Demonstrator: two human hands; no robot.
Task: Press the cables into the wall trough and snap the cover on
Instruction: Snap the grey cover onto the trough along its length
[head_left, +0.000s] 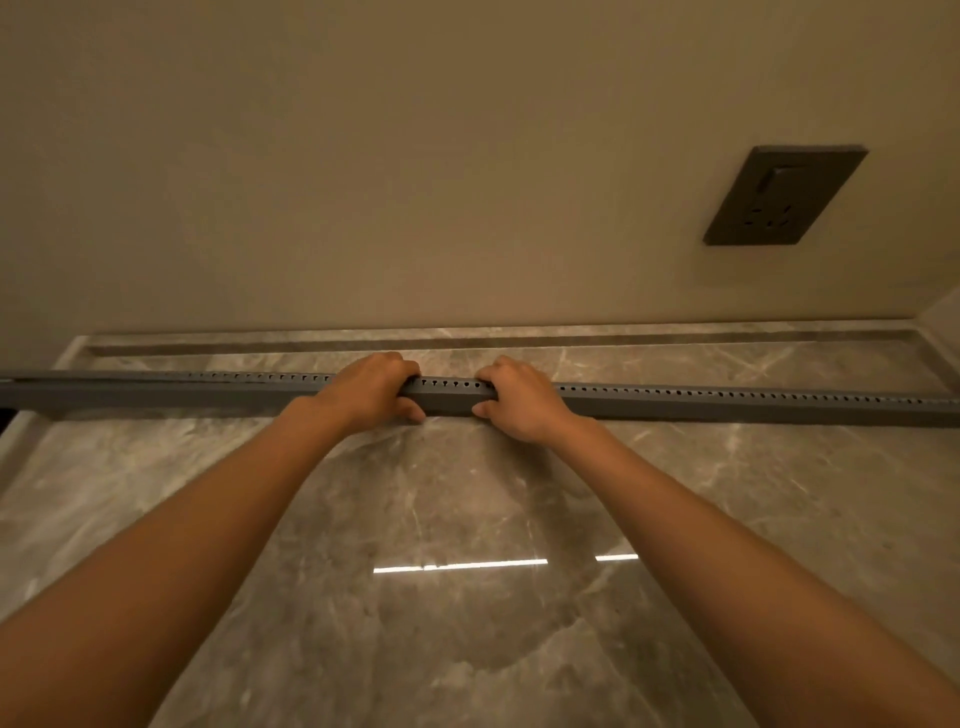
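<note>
Two bare hands grip a long grey plastic cable trough (675, 402) near its middle, close together but apart. On the left hand (371, 392) and the right hand (519, 397) alike, the fingers curl over the perforated top edge while the thumb presses the front face. Both forearms stretch straight forward. That trough lies across a glossy brown marble surface (457, 519), just in front of a beige wall (363, 156). A dark rectangular socket plate (784, 195) sits on the wall, up right.
</note>
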